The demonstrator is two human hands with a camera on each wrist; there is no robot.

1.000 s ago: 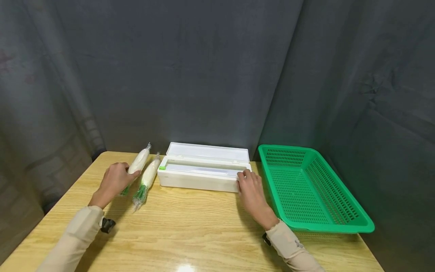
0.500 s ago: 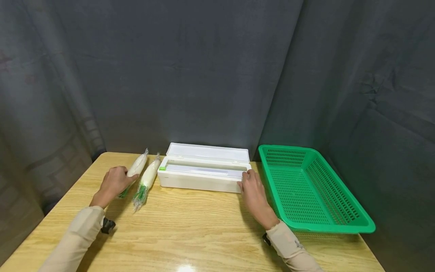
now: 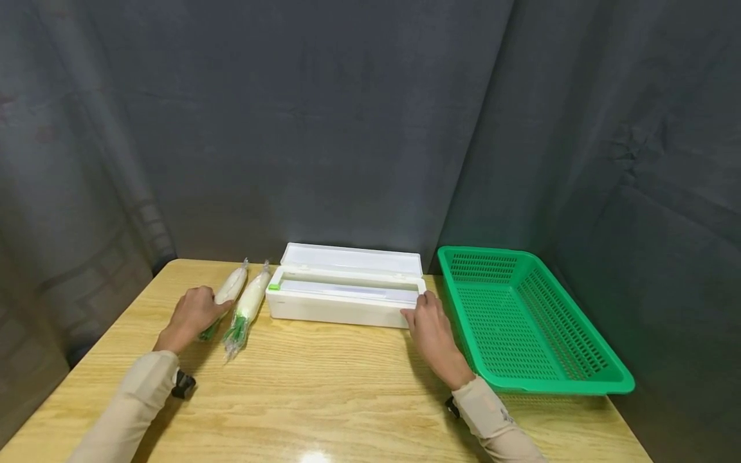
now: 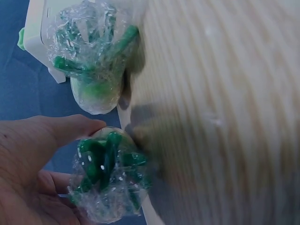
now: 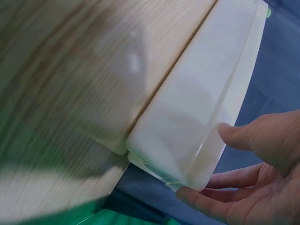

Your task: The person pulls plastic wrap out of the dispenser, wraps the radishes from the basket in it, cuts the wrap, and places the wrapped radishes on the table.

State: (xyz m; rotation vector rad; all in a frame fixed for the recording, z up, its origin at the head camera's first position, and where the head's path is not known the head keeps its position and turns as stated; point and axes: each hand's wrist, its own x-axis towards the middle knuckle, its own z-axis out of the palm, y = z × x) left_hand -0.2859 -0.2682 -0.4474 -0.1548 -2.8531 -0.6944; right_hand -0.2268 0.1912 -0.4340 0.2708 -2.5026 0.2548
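A white radish with green stems, wrapped in clear film (image 3: 231, 285), lies at the table's left side. My left hand (image 3: 195, 314) grips it, thumb on the near side in the left wrist view, where the film bunches over its stems. Just right of it lies a second wrapped radish (image 3: 253, 297), which this hand leaves alone. The long white cling film dispenser (image 3: 341, 310) stands with its lid (image 3: 353, 258) raised and a green slider (image 3: 274, 287) at its left end. My right hand (image 3: 431, 331) holds the dispenser's right end, thumb on the front and fingers round the corner.
A green plastic basket (image 3: 483, 360) with slotted walls stands right of the dispenser, close to my right forearm. Dark curtains (image 3: 347, 128) hang right behind the wooden table (image 3: 324, 392).
My left hand has brought its radish down and slightly left, toward the tabletop. My right hand has slid a little rightward to the dispenser's corner.
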